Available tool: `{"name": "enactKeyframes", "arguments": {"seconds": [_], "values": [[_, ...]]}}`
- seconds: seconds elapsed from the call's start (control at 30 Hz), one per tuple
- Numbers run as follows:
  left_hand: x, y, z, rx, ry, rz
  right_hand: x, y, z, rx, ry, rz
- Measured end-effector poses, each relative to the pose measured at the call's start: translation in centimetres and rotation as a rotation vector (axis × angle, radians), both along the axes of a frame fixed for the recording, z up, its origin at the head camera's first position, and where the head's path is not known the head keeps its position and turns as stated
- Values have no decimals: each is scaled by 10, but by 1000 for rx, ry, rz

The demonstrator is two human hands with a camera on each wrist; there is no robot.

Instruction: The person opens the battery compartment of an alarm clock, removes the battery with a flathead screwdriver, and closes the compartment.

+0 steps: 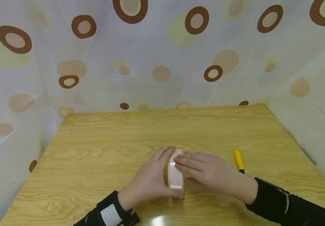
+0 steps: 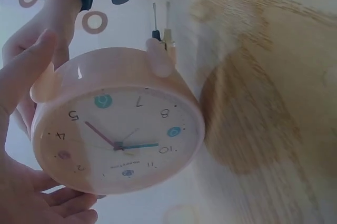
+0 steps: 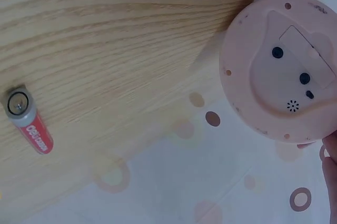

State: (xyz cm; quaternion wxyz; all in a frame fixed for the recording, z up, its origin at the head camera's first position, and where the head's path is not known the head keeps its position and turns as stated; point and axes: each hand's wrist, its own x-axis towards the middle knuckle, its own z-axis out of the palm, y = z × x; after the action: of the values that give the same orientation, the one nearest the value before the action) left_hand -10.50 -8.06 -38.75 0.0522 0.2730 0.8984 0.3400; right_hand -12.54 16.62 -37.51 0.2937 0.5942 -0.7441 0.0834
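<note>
A round pink alarm clock [image 1: 176,172] is edge-on in the head view, between my two hands. My left hand [image 1: 152,179] grips its rim, fingers at the far end and thumb at the near end. The numbered dial [image 2: 118,140] fills the middle of the left wrist view, its rim close against the tabletop. On the clock's other side my right hand [image 1: 207,171] lays nearly straight fingers against its upper edge; its thumb is partly hidden. The clock's back [image 3: 287,105] shows two black knobs and a battery cover in the right wrist view.
A screwdriver with a yellow handle [image 1: 238,159] lies on the wooden table [image 1: 117,135], beyond my right forearm. A red and silver battery [image 3: 32,126] is on the table in the right wrist view. A patterned curtain [image 1: 145,84] surrounds the table's back and sides.
</note>
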Motion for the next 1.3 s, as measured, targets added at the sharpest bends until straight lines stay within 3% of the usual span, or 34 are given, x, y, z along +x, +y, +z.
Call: {"name": "enactKeyframes", "arguments": {"seconds": [0.17, 0.4, 0.73, 1.0, 1.3], "values": [[-4, -9, -9, 74, -124, -1, 1, 1, -3, -30, -13, -3], [-20, -20, -31, 55, -267, -47, 4, -1, 1, -36, -1, 7], [-26, -7, -52, 54, -271, -95, 6, 0, -1, -45, -27, -18], [-29, -3, -53, 92, -315, -82, 7, 2, 2, -89, -8, -29], [-26, -2, -53, 109, -307, -43, 10, 5, 4, -94, 11, -68]]}}
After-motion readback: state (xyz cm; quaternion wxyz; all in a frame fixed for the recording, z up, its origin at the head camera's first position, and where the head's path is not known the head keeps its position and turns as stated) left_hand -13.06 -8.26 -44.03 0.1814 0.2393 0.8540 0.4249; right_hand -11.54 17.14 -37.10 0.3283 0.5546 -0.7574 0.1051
